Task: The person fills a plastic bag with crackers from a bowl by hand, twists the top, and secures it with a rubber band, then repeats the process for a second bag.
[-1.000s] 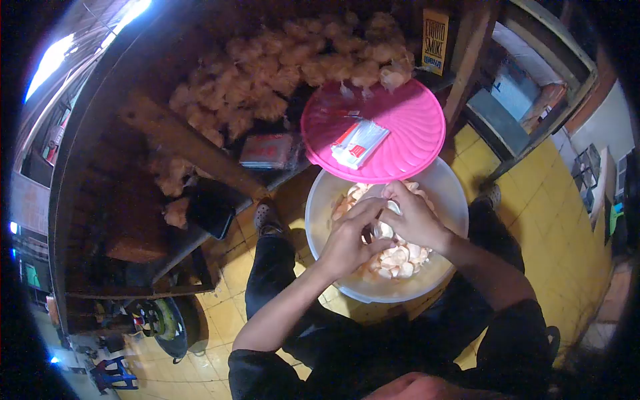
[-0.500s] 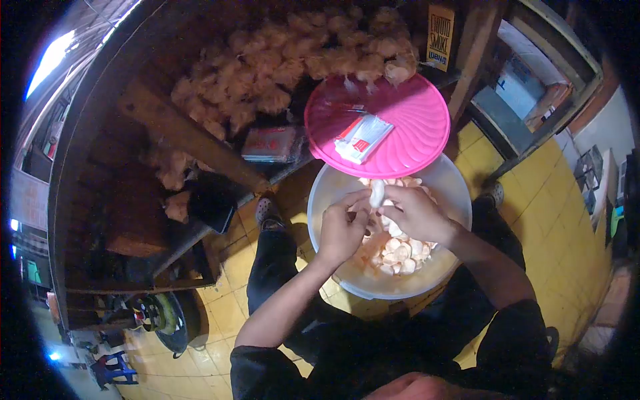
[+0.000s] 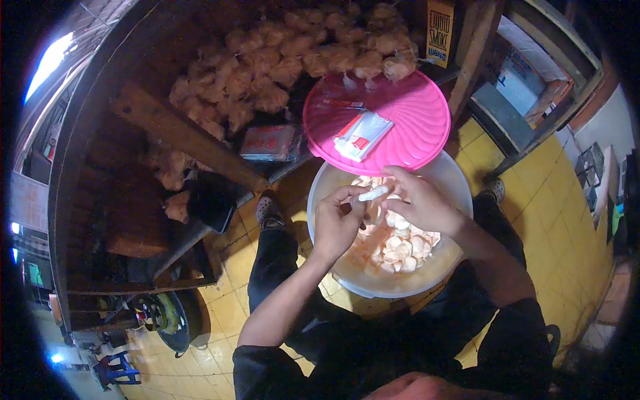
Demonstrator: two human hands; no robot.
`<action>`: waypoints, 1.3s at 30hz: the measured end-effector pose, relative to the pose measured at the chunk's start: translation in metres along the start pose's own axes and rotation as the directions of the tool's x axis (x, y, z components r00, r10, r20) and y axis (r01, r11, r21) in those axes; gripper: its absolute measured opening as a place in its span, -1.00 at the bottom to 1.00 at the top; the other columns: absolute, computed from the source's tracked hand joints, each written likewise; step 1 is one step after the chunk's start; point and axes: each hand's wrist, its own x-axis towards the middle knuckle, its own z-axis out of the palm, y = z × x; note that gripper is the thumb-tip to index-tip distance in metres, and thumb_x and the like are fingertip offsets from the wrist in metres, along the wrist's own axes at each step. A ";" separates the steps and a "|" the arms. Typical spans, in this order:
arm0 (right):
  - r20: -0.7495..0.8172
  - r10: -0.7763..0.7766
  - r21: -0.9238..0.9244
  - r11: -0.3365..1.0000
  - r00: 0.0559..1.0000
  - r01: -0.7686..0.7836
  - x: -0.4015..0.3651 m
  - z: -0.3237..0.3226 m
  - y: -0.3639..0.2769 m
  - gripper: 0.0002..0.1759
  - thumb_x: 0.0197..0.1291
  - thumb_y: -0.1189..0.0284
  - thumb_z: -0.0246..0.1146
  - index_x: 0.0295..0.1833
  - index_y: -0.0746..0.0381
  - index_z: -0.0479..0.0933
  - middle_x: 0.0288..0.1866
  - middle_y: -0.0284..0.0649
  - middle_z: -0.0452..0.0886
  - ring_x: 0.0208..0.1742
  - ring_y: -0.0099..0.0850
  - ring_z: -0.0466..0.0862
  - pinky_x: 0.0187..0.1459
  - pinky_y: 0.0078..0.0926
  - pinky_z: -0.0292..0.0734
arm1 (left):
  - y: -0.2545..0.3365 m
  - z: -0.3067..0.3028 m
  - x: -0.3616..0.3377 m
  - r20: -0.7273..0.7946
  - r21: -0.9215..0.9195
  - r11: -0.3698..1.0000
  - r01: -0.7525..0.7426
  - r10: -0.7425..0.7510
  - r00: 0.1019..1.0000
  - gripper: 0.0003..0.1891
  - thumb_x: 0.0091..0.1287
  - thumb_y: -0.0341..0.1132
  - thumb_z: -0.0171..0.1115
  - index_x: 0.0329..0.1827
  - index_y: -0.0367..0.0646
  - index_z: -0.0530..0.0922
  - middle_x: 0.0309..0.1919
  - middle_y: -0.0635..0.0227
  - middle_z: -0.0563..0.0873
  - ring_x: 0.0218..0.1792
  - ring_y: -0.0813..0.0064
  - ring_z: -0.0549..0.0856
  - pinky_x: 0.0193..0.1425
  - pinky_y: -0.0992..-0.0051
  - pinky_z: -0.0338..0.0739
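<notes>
From where I stand, the left hand (image 3: 339, 221) has a small white piece (image 3: 373, 193) pinched in its fingertips, over the wide translucent tub (image 3: 456, 190). The right hand (image 3: 427, 205) is open beside it, thumb and fingers parted; I can't tell whether it touches the piece. Pale, roundish slices (image 3: 403, 252) lie loose in the tub, which sits between the person's knees above yellow floor tiles (image 3: 547, 200). A ribbed pink lid (image 3: 420, 127) overlaps the tub's far side, carrying white-and-red packets (image 3: 363, 137). Beyond it, a dark wooden shelf (image 3: 177, 130) is heaped with filled clear bags (image 3: 267, 67), near an upright yellow "LIQUID SMOKE" box (image 3: 439, 33).
</notes>
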 end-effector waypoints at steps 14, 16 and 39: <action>0.068 -0.145 -0.347 0.924 0.987 0.159 -0.005 0.020 -0.003 -0.85 0.12 0.50 0.33 -0.20 0.33 0.64 -0.24 0.03 0.72 -0.14 -0.06 0.75 -0.03 -0.19 0.62 | -0.001 0.004 -0.002 0.162 0.069 0.996 -0.059 0.047 0.986 -0.75 0.34 -0.54 0.22 0.07 -0.36 0.66 -0.19 0.24 0.72 -0.41 0.60 0.72 -0.34 0.61 0.58; -0.001 -0.184 -0.234 0.956 0.983 0.179 -0.010 0.015 -0.014 -0.80 0.15 0.49 0.37 -0.14 0.33 0.59 -0.24 -0.06 0.72 -0.16 -0.21 0.76 -0.06 -0.24 0.63 | 0.004 0.002 0.000 0.118 0.028 0.999 -0.015 0.012 0.993 -0.78 0.33 -0.54 0.25 0.01 -0.37 0.67 -0.18 0.22 0.71 -0.41 0.58 0.71 -0.32 0.58 0.59; -0.263 0.050 0.164 0.986 0.964 -0.007 0.008 0.037 0.009 -0.78 0.35 0.41 0.31 -0.13 0.35 0.48 -0.28 -0.08 0.66 -0.21 -0.34 0.72 -0.18 -0.37 0.59 | -0.004 0.008 -0.002 0.139 -0.092 0.991 -0.094 0.107 0.985 -0.41 0.23 -0.49 0.49 0.35 -0.27 0.52 -0.15 0.35 0.74 -0.29 0.66 0.68 -0.22 0.60 0.61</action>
